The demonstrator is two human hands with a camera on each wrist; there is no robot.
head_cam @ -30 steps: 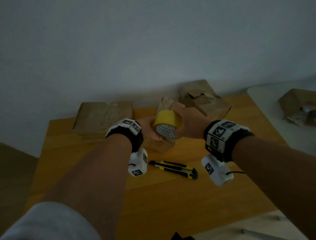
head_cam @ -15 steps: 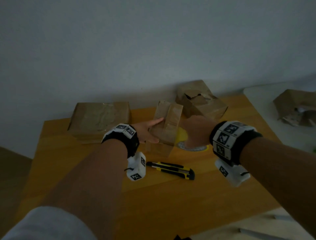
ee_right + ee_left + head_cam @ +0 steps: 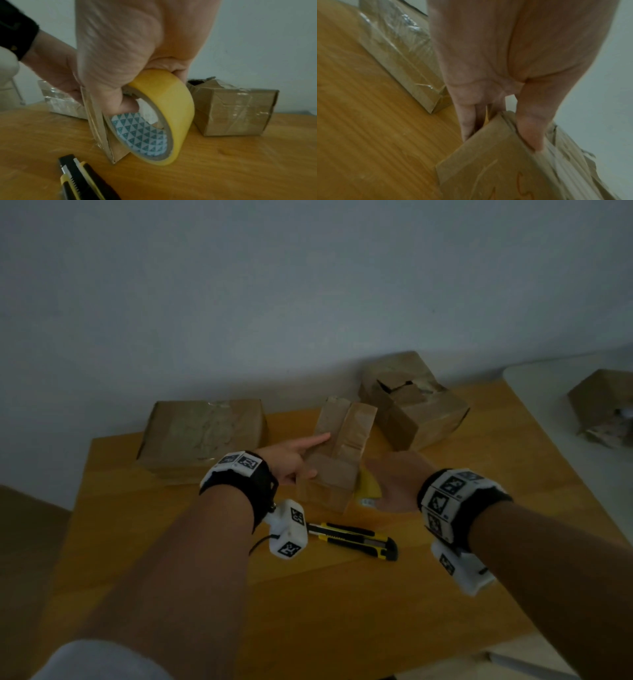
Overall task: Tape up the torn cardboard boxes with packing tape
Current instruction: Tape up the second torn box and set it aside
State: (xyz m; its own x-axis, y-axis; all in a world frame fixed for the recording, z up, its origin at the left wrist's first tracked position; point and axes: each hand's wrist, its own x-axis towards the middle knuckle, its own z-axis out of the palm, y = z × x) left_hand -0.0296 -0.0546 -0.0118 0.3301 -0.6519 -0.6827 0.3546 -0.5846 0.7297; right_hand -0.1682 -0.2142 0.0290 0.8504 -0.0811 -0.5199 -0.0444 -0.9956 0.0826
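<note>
A small cardboard box [image 3: 342, 440] stands at the middle of the wooden table [image 3: 342, 611]. My left hand [image 3: 294, 455] holds its left side, index finger laid along the top. The left wrist view has the box [image 3: 488, 169] corner between thumb and fingers of the left hand [image 3: 496, 115]. My right hand [image 3: 394, 484] grips a yellow tape roll [image 3: 369, 491] low against the box's right side. In the right wrist view the right hand [image 3: 133, 83] has its thumb inside the tape roll [image 3: 164, 108], which leans on the box [image 3: 101, 128].
A yellow-black utility knife [image 3: 352, 539] lies in front of the small box. A flat taped box [image 3: 202, 433] sits back left and a torn box [image 3: 414, 405] back right. Another torn box [image 3: 606, 405] lies on a white surface [image 3: 541, 392] at the right.
A second ago both hands held the tape roll up in front of the small box. The right hand has lowered it to the box's right side, and the left hand now holds the box.
</note>
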